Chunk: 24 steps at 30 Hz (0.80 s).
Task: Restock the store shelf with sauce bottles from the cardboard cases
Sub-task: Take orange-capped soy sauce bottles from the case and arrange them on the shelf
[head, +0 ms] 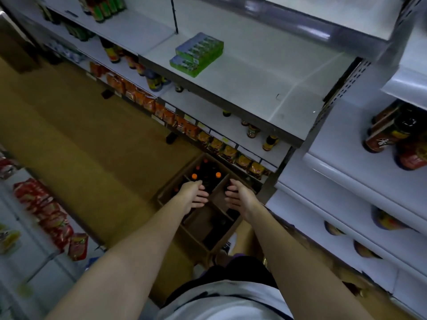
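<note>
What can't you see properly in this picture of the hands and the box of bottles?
- Head view: the bottles in the cardboard case show only orange caps; labels are too dark to read.
- The left hand and right hand cover the middle compartments.
- Nearer compartments are too shadowed to tell what they hold.
- Price tags on the shelf edge are too small and blurred.

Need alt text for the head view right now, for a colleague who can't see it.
Both bare hands, left hand and right hand, reach down empty over an open cardboard case on the floor, where orange-capped sauce bottles stand. Above, a white shelf holds only green packs.
</note>
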Each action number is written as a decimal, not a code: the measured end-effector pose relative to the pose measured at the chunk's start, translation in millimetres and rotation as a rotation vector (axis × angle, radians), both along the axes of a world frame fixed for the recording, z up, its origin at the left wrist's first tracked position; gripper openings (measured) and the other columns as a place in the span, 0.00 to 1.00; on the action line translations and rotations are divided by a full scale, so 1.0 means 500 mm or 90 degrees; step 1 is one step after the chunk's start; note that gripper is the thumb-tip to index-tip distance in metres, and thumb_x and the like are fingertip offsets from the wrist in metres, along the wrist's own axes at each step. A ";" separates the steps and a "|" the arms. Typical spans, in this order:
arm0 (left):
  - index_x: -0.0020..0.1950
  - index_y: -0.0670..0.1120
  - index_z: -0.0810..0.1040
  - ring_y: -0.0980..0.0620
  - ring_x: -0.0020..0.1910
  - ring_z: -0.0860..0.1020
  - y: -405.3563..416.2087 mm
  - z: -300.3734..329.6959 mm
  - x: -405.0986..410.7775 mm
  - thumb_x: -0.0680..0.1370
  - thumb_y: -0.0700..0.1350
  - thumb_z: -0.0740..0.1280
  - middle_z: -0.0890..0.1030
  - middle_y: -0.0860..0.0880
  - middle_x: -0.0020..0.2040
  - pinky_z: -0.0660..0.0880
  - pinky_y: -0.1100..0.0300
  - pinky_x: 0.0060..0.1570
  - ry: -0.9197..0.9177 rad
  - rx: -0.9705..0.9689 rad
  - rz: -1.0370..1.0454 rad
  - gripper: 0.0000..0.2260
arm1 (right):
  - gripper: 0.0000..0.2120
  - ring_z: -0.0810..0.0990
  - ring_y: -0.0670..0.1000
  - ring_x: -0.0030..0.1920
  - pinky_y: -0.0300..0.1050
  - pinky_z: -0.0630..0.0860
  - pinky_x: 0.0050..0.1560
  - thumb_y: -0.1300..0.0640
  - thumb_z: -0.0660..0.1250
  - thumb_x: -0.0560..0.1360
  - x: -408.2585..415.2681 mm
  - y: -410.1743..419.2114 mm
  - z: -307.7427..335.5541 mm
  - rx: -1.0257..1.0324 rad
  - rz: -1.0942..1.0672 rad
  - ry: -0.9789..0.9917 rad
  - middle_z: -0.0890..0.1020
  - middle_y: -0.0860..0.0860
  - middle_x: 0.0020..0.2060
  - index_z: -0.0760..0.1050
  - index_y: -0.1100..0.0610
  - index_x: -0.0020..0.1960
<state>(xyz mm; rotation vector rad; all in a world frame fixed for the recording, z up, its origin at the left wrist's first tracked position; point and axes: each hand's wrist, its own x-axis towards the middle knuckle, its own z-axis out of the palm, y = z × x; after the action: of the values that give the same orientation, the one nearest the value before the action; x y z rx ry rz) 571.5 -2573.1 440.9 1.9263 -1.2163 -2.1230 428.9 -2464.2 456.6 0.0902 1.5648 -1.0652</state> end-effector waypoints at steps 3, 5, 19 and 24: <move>0.65 0.40 0.75 0.42 0.56 0.81 -0.059 -0.002 -0.004 0.86 0.53 0.57 0.82 0.40 0.58 0.79 0.48 0.56 -0.020 0.011 -0.015 0.18 | 0.19 0.82 0.54 0.46 0.49 0.79 0.50 0.45 0.64 0.83 -0.010 -0.056 -0.039 0.008 -0.001 -0.015 0.82 0.55 0.47 0.77 0.60 0.61; 0.67 0.42 0.74 0.43 0.58 0.80 -0.104 -0.008 -0.006 0.85 0.55 0.58 0.81 0.41 0.60 0.79 0.48 0.56 -0.030 0.016 -0.032 0.20 | 0.24 0.82 0.56 0.54 0.54 0.80 0.60 0.42 0.63 0.82 -0.020 -0.097 -0.072 0.017 0.010 -0.027 0.83 0.57 0.55 0.75 0.60 0.66; 0.54 0.48 0.77 0.47 0.47 0.78 -0.359 -0.187 -0.083 0.85 0.47 0.60 0.80 0.45 0.52 0.76 0.54 0.50 -0.165 -0.082 -0.246 0.07 | 0.32 0.77 0.57 0.65 0.51 0.76 0.62 0.38 0.59 0.82 0.005 -0.290 -0.248 0.052 -0.221 -0.220 0.77 0.57 0.67 0.68 0.61 0.75; 0.49 0.52 0.76 0.41 0.53 0.80 -0.471 -0.339 -0.086 0.84 0.46 0.60 0.80 0.44 0.55 0.79 0.43 0.59 -0.211 -0.098 -0.420 0.07 | 0.30 0.79 0.55 0.61 0.51 0.77 0.61 0.40 0.60 0.83 0.053 -0.373 -0.361 0.040 -0.382 -0.211 0.79 0.55 0.64 0.68 0.60 0.76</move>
<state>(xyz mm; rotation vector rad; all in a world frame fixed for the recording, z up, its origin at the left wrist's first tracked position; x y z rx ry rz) 528.7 -2808.7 271.7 2.0581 -2.2709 -1.8747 455.4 -2650.7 276.0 0.7797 1.2904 -1.3751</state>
